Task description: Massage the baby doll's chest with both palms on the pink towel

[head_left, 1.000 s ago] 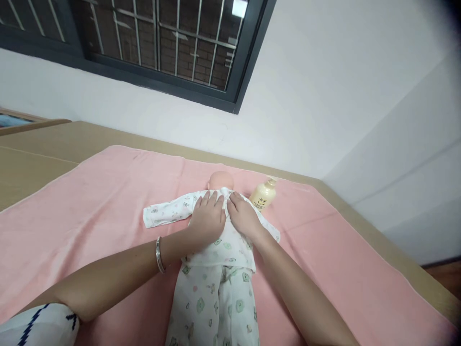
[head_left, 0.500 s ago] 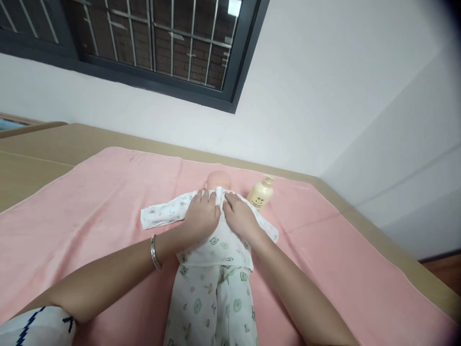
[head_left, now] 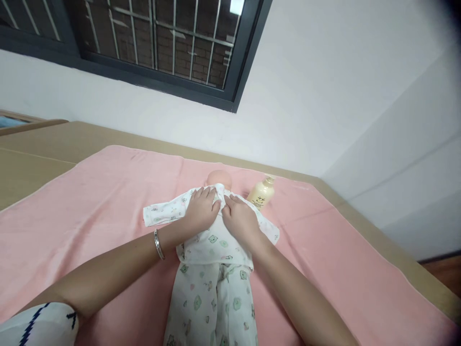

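A doll lies on its back in a white patterned top and matching trousers; its bald head shows past the collar. My left hand rests open on the left part of the chest, fingers spread over the fabric near the collar. On the right part of the chest lies my right hand, open, its fingertips by the front edge of the top. The fingertips of both hands are close together, and the cloth between them is creased. Both sleeves stretch outward.
A pale yellow pump bottle leans right of the doll's head, close to my right hand. Beneath everything is a pink blanket on a tan padded surface. Behind stand a white wall and a barred window.
The fingers of my left hand have shifted slightly, and the collar cloth between the hands now leans left. The left sleeve has moved a little up and right.
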A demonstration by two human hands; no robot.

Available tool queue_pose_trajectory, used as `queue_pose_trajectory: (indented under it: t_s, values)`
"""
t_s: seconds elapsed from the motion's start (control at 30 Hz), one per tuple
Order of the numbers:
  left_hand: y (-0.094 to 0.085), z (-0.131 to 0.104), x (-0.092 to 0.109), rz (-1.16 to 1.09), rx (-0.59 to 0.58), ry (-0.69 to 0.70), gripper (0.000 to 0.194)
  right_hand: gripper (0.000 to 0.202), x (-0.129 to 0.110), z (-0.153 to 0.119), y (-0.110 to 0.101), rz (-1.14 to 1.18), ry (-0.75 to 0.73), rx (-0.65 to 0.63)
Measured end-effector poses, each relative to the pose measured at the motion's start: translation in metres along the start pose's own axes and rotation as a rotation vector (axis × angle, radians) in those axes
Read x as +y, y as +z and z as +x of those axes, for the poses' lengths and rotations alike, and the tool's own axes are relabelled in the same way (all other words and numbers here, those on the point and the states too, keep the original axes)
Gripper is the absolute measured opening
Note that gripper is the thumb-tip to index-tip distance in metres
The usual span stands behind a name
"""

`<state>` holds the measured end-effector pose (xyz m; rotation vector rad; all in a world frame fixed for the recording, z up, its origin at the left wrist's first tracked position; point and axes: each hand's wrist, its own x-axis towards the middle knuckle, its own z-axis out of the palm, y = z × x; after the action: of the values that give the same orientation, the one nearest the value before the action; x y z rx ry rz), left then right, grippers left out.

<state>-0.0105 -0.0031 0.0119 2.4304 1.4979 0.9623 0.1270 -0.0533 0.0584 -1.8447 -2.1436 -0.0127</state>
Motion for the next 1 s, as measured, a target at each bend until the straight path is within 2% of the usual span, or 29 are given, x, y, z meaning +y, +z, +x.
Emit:
queue_pose_trajectory:
  t_s: [0.1, 0.23, 0.3, 0.4, 0.47, 0.57, 0.7, 0.73, 0.87, 0.9, 1.0]
  values:
    - [0.005, -0.008, 0.004, -0.001, 0.076, -0.008, 0.044, 0.039, 0.016, 0.011, -0.005, 0.096, 0.023, -0.009]
    - [0.006, -0.012, 0.006, -0.029, 0.118, -0.036, 0.044, 0.038, 0.029, 0.018, -0.012, 0.150, 0.095, -0.043]
    - [0.007, -0.013, 0.004, -0.040, 0.132, -0.040, 0.043, 0.042, 0.028, 0.016, -0.010, 0.178, 0.078, 0.065]
    - [0.009, -0.014, 0.002, -0.052, 0.166, -0.036, 0.043, 0.052, 0.021, 0.013, 0.001, 0.246, -0.040, 0.220]
    - [0.010, -0.015, 0.001, -0.062, 0.189, -0.034, 0.043, 0.052, 0.018, 0.013, 0.010, 0.298, -0.128, 0.190]
    - [0.010, -0.017, 0.001, -0.083, 0.189, -0.037, 0.043, 0.047, 0.018, 0.014, 0.014, 0.353, -0.162, 0.115]
    - [0.008, -0.017, 0.002, -0.125, 0.166, -0.043, 0.042, 0.052, 0.017, 0.012, 0.007, 0.352, -0.140, 0.264]
    - [0.008, -0.017, 0.002, -0.133, 0.165, -0.048, 0.042, 0.053, 0.017, 0.012, 0.006, 0.335, -0.157, 0.269]
    - [0.009, -0.017, 0.001, -0.147, 0.163, -0.067, 0.043, 0.051, 0.017, 0.013, 0.009, 0.258, -0.259, 0.039]
    - [0.009, -0.017, 0.001, -0.150, 0.164, -0.071, 0.043, 0.050, 0.017, 0.013, 0.009, 0.252, -0.264, 0.018]
    - [0.009, -0.018, 0.002, -0.158, 0.162, -0.074, 0.043, 0.052, 0.019, 0.013, 0.010, 0.264, -0.233, 0.155]
